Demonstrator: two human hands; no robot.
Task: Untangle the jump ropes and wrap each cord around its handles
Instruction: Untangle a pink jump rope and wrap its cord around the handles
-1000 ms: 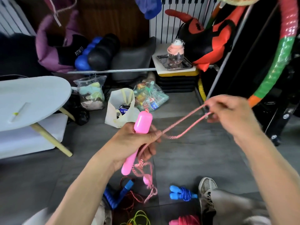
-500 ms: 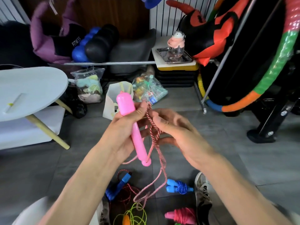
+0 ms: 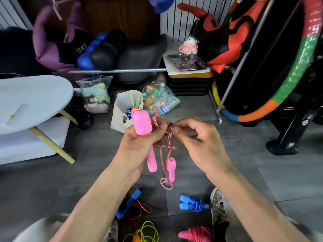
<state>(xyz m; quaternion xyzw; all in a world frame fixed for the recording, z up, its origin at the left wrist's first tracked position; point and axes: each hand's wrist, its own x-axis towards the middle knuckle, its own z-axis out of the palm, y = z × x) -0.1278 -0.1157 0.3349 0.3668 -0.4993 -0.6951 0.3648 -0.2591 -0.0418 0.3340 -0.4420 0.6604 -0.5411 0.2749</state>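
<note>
A grey tiled floor (image 3: 227,154) is spreading under everything, with a round white desk (image 3: 31,102) standing at the left. The left hand (image 3: 139,145) is gripping a pink jump-rope handle (image 3: 142,123) upright, its fingers curled round it, with the thin lower end poking out below the palm. The right hand (image 3: 197,142) is pinching the pink-and-white twisted cord (image 3: 168,145) just beside the left thumb. From that pinch the cord is hanging in loops, and the second pink handle (image 3: 171,169) is dangling among them above the floor. Lower down, a blue rope wrapped on its handles (image 3: 192,204) is lying beside a shoe (image 3: 218,206), a wrapped pink-red rope (image 3: 197,234) is lying at the bottom edge, and a blue handle (image 3: 129,203) with loose red cord (image 3: 139,210) and a yellow-green cord (image 3: 146,233) are lying tangled near it.
</note>
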